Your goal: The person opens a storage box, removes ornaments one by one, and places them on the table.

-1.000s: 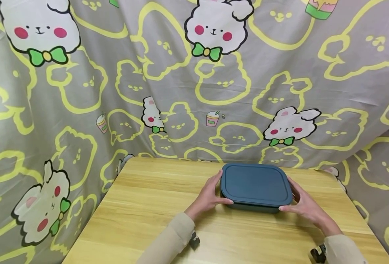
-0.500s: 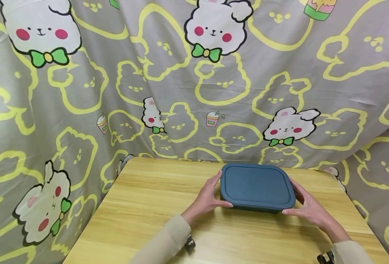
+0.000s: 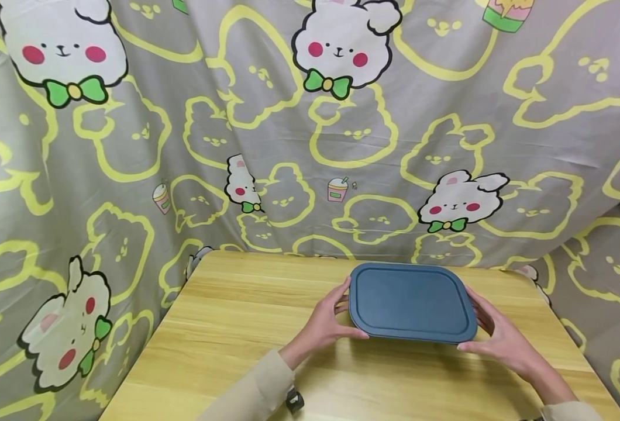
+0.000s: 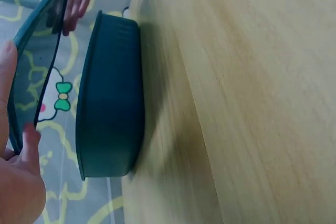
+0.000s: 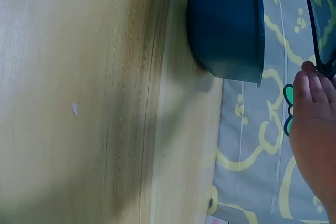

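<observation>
A printed curtain (image 3: 133, 187) runs from nine o'clock round past twelve, behind the wooden table (image 3: 220, 321). My left hand (image 3: 323, 321) is half closed at nine o'clock on the blue lid (image 3: 414, 301), gripping it with fingers along the short side and thumb at the near corner, toward eight. The lid hangs toward one o'clock on the table, apart from the container (image 4: 111, 93), which stands upright beneath; only the wrist views show it, its contents hidden. My right hand (image 3: 507, 339), likewise part-curled, grips the lid at four o'clock, thumb on the near edge. I judge the opposed grips share the load and steady the lid; the container's flat base apparently lets it stand unsupported.
</observation>
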`<state>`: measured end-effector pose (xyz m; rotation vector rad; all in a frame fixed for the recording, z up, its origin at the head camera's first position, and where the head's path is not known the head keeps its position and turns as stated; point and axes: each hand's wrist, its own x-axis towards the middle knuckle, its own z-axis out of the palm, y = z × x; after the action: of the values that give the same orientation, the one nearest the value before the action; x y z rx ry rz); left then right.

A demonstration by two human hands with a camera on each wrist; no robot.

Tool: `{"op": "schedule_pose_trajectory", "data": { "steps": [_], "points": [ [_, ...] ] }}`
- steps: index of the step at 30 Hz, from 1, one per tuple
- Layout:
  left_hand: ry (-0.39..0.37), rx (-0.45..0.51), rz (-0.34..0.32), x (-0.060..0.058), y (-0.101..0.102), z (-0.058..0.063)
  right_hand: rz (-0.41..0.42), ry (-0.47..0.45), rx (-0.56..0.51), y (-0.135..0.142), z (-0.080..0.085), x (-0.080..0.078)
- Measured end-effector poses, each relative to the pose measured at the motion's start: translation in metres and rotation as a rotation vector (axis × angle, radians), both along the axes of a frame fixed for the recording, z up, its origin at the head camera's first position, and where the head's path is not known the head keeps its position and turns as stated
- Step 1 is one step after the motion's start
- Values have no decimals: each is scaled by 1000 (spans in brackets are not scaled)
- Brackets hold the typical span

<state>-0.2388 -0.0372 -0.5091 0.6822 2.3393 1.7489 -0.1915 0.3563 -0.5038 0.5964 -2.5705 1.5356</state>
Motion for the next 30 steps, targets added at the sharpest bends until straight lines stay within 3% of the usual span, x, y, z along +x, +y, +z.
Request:
{"op": "schedule_pose_trajectory", "data": {
  "steps": [8,20,25,30],
  "points": [
    [-98,103,-39,9,-6,1,22,-36,-33,1,0,7],
    [-146,86,-52,24,-16,-3,103,-52,-120,5,-5,20],
    [-164,118,-71,31,-21,-5,115,-64,-120,5,-5,24],
    [-212,165,-87,35,-25,-8,180,-75,-168,5,-6,25]
  ]
}}
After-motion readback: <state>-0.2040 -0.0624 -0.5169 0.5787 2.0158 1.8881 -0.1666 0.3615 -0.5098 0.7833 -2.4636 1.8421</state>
